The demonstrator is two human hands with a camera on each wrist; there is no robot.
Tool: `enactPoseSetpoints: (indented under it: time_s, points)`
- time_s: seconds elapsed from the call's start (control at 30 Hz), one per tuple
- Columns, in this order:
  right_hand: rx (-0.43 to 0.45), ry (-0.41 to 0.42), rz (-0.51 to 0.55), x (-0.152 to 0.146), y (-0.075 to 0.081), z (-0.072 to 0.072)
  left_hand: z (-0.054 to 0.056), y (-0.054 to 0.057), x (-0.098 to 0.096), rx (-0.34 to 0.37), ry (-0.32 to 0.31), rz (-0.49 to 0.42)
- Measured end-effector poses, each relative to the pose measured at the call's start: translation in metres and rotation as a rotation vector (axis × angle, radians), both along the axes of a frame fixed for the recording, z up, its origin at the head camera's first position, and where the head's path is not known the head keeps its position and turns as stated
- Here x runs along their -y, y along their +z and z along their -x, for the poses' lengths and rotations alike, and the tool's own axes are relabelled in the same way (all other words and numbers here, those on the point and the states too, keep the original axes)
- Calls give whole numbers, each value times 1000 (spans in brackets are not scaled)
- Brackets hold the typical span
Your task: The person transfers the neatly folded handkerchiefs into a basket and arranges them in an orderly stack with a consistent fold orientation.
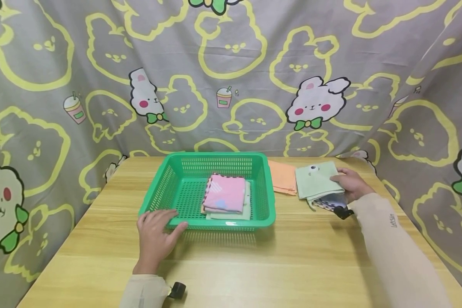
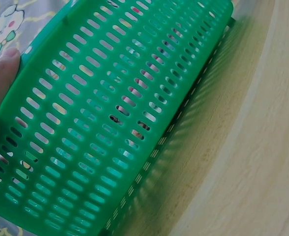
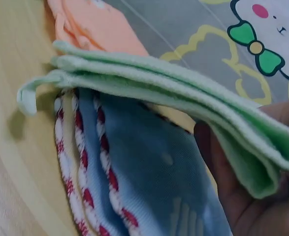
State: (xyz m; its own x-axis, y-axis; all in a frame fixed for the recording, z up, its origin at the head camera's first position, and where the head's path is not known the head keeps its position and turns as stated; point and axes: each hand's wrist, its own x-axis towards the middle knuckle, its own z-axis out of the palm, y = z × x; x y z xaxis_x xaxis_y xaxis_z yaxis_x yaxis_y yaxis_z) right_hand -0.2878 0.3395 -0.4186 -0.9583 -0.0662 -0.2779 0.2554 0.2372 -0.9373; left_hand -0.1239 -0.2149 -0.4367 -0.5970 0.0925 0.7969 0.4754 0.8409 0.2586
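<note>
My right hand point(image 1: 353, 184) pinches a folded light green towel point(image 1: 316, 179) by its right side, fingers beneath and thumb on top. Under it lies a folded blue towel point(image 3: 144, 162) with a red-and-white twisted edge. My left hand point(image 1: 157, 235) rests on the near left rim of a green plastic basket point(image 1: 268, 192), thumb and fingers over the rim. Inside the basket a folded pink towel point(image 1: 225, 192) sits on top of a pale green one point(image 1: 235, 216), toward the right side.
Right of the basket lies a folded orange towel point(image 1: 282, 176), partly hidden by the basket's rim. Everything stands on a light wooden table point(image 1: 231, 269). A grey curtain point(image 1: 250, 115) printed with rabbits hangs behind and at both sides.
</note>
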Motion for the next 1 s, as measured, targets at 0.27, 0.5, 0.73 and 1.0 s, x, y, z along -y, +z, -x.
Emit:
enactPoseSetpoints:
  time_s: [0.27,0.5,0.73,1.0]
  points:
    - [-63,-25,58,11,15,1,1,-1,0,10,-1,-8]
    - [-64,17,32,18,31,-1,1,-1,0,3,-6,-17]
    - [-40,134,48,22,45,0,1,0,0,22,-12,-28]
    - [-61,132,21,28,60,-3,0,0,0,25,-12,-31]
